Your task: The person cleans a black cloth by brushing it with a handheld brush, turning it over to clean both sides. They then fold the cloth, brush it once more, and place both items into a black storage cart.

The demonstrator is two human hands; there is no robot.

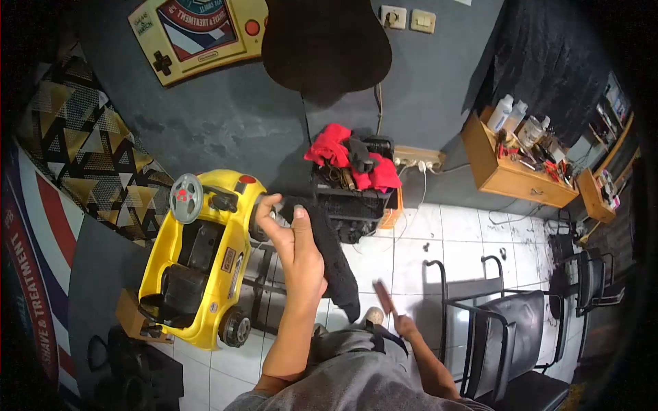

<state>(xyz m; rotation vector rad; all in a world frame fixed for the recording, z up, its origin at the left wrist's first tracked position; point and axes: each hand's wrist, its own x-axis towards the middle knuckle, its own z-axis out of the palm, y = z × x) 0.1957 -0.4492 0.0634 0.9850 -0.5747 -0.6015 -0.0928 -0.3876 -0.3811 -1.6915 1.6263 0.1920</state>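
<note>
My left hand (301,257) is raised in the middle of the view, its thumb and index finger stretched upward. A dark, fuzzy cloth (334,260) like a small towel hangs from it, beside and behind the palm; the fingers gripping it are mostly hidden. Low at my right side, my right hand (406,327) is closed round the handle of a reddish-brown brush (384,296). The brush points up and away from me, and its bristles cannot be made out.
A yellow toy car (236,264) stands to the left. Red cloths (329,144) lie on a black cart (349,205) ahead. Black chairs (514,329) are on the right. Bottles and tools crowd a wooden shelf (507,181). Dark hair clumps (502,253) lie on the tiles.
</note>
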